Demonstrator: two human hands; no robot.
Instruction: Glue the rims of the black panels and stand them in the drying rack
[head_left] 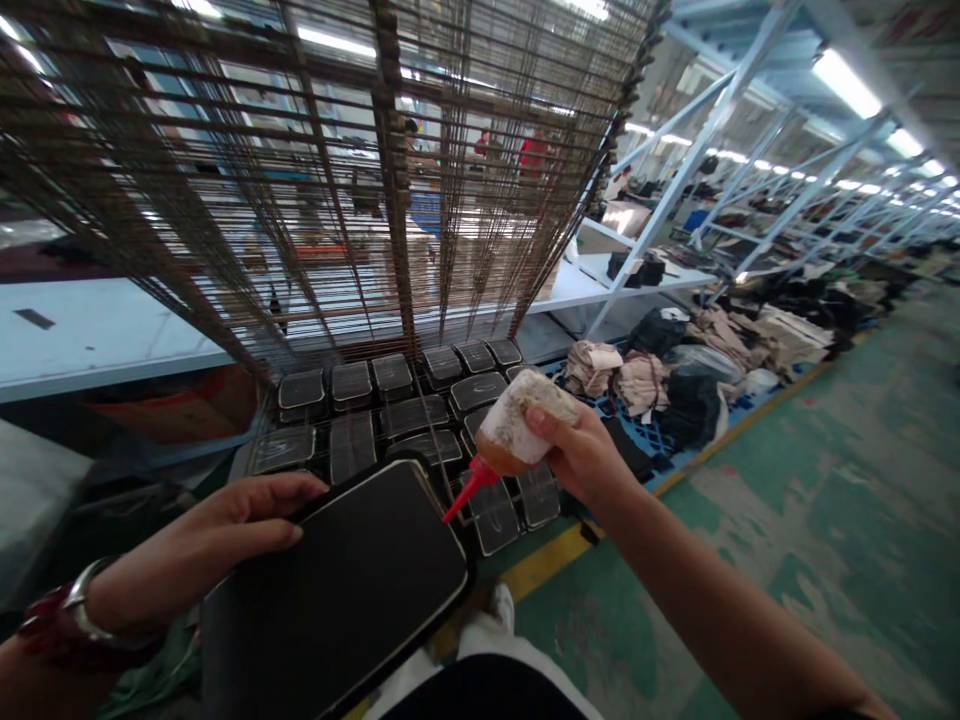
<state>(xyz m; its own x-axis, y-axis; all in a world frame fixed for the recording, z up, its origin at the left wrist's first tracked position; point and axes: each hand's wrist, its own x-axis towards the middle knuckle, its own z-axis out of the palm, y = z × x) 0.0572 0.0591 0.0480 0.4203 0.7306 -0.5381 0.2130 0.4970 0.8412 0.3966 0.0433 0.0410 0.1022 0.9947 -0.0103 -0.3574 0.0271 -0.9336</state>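
Observation:
In my right hand [574, 440] is a squeeze glue bottle [514, 420], tilted downward, with amber liquid inside and whitish residue on its outside. Its red nozzle tip points at the right edge of a black rounded panel [352, 580]; whether it touches cannot be made out. A pale line runs along the panel's border. My left hand [240, 520] grips the panel at its upper left edge, thumb on top and fingers mostly hidden behind. Beyond the panel, several smaller black rounded pieces [420, 450] with pale outlines lie in rows on a wire rack.
Hinged wire rack layers [405, 180] stand raised in front of me. A pale blue shelf [112, 320] runs behind them. Beige and dark bundles [637, 380] lie on a blue pallet to the right, beside the green floor [825, 500] with its yellow line. People work far back.

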